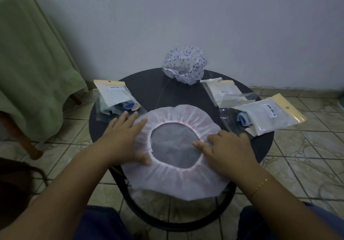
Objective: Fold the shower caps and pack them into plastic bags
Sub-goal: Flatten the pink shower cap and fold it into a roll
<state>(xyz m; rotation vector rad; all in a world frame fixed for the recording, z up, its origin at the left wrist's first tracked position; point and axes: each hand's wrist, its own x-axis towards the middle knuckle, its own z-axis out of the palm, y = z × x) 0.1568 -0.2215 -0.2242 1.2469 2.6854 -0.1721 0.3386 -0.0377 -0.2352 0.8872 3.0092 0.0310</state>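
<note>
Both hands lie flat, fingers spread, gripping nothing: left hand [123, 135] and right hand [228, 151] press the white shower cap [178, 180] at the surface [160, 89] near edge. Risk: its overhanging near rim may slide floorward if pressure releases unevenly.

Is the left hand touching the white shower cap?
Touching. The head view shows the left hand lying flat on the white shower cap's left ruffled rim.
</note>
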